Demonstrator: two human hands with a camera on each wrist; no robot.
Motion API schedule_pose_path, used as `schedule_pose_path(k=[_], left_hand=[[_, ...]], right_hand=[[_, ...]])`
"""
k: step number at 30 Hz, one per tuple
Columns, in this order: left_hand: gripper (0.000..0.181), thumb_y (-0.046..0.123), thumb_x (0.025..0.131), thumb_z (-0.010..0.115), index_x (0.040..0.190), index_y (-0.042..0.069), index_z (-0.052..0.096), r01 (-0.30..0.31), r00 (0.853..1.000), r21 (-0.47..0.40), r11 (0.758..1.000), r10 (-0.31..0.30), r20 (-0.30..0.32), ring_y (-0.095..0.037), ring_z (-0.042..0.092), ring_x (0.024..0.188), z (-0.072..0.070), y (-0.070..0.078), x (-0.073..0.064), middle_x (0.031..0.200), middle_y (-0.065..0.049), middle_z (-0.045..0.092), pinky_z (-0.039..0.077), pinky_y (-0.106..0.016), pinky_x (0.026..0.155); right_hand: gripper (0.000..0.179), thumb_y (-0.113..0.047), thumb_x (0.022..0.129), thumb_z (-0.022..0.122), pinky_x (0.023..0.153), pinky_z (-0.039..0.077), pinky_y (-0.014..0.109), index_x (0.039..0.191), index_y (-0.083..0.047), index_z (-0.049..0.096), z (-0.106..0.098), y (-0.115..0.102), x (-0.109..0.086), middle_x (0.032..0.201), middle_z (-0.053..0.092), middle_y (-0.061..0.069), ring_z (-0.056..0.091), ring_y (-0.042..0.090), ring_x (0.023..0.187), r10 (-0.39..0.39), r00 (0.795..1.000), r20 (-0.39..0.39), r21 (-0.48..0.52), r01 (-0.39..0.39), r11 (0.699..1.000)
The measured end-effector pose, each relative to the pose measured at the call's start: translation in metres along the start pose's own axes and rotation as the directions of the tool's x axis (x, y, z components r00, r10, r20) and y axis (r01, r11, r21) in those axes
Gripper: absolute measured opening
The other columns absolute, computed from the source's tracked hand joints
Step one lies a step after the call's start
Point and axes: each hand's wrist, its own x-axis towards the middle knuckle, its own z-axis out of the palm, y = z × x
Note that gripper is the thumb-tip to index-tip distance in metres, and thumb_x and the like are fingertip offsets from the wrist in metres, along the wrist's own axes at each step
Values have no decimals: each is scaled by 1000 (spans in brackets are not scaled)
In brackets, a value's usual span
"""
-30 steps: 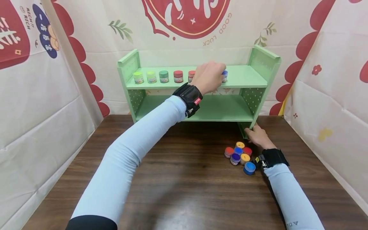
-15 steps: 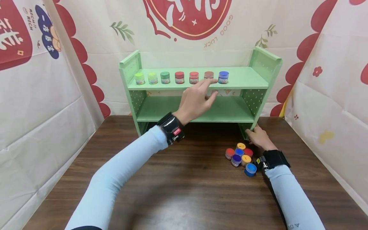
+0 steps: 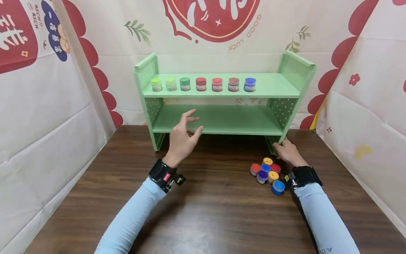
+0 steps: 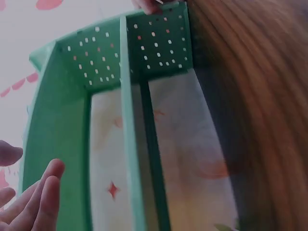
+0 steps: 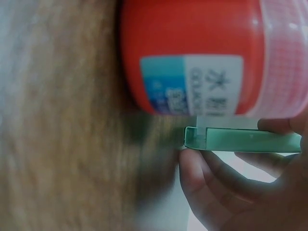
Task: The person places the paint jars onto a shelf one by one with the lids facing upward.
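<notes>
A green two-tier shelf point(image 3: 215, 119) stands at the back of the wooden table. My left hand point(image 3: 181, 140) hovers in front of its left half, fingers loosely spread and holding nothing. In the left wrist view, the fingers point(image 4: 41, 204) show beside the shelf boards. My right hand point(image 3: 289, 153) grips the foot of the shelf's right side; the right wrist view has thumb and fingers on opposite faces of the green panel point(image 5: 250, 139). Along the upper tier runs a row of small paint jars, from a lime jar point(image 3: 156, 84) to a blue jar point(image 3: 250, 84).
Left of my right wrist several more paint jars cluster on the table, among them a purple jar point(image 3: 262, 177), an orange-red jar point(image 3: 255, 169) and a light-blue jar point(image 3: 278, 187). A printed cloth point(image 3: 215, 61) hangs behind and at both sides.
My left hand has drawn back from the blue jar on the upper tier, moving left and down toward me. The blue jar stays on the tier. My right hand keeps its hold.
</notes>
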Motion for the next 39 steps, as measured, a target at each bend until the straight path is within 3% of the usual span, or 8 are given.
schedule_pose_path(k=[9, 15, 18, 21, 24, 29, 33, 39], left_hand=[[52, 13, 91, 77, 137, 2, 55, 83, 978, 18, 996, -78, -195, -30, 77, 76, -38, -38, 1, 116, -16, 75, 63, -38, 66], [57, 26, 87, 83, 135, 6, 57, 214, 896, 54, 975, -173, -409, -28, 78, 82, -82, -63, 5, 112, -12, 76, 63, -39, 72], [66, 38, 85, 83, 137, 10, 55, 320, 854, 78, 944, -252, -455, -25, 75, 99, -100, -74, 5, 118, -10, 72, 60, -38, 82], [77, 46, 83, 83, 143, 11, 51, 402, 864, 78, 912, -350, -361, -31, 68, 116, -115, -86, 3, 130, -15, 65, 55, -46, 91], [87, 49, 84, 81, 152, 11, 43, 474, 876, 74, 878, -461, -145, -37, 64, 125, -124, -100, 0, 143, -20, 59, 48, -54, 105], [101, 49, 88, 77, 163, 9, 22, 549, 811, 162, 820, -569, 136, -42, 47, 143, -119, -123, -5, 155, -23, 48, 35, -60, 118], [104, 41, 89, 78, 163, 7, 14, 548, 788, 213, 809, -585, 192, -44, 44, 145, -107, -134, -10, 158, -24, 43, 37, -60, 116], [87, 31, 91, 75, 159, 10, 25, 480, 824, 228, 847, -524, 214, -45, 54, 133, -92, -142, -15, 147, -26, 53, 44, -61, 109]], right_hand=[[59, -28, 109, 38, 69, 62, 39, 152, 10, 25, 0, 1, 2, 117, 56, 36, 68, 31, 81, -5, 1000, 17, -2, 5, 1000], [57, -27, 109, 38, 68, 62, 39, 149, 11, 28, -1, 1, 1, 108, 59, 33, 69, 27, 76, -8, 1000, 27, -8, 8, 1000], [55, -27, 109, 38, 68, 62, 39, 146, 13, 31, -4, 1, 2, 101, 61, 31, 69, 25, 75, -8, 999, 42, -22, 8, 1000], [52, -28, 109, 38, 69, 62, 40, 141, 13, 34, -7, -2, 3, 96, 63, 27, 68, 24, 75, 5, 997, 78, -36, -2, 999], [54, -31, 109, 39, 80, 60, 49, 140, 13, 37, -12, -8, -1, 99, 65, 28, 69, 30, 83, 18, 992, 127, -111, -4, 994], [77, -46, 108, 39, 99, 46, 69, 149, 18, 25, -36, -22, -18, 133, 47, 42, 54, 53, 116, 140, 961, 236, -291, -68, 954], [90, -59, 104, 42, 86, 54, 61, 145, 20, 29, -54, -45, -35, 128, 48, 43, 57, 52, 108, 267, 930, 253, -379, -159, 912], [75, -50, 105, 47, 84, 54, 62, 145, 13, 39, -68, -87, -48, 131, 54, 41, 59, 53, 109, 124, 967, 221, -470, -6, 883]])
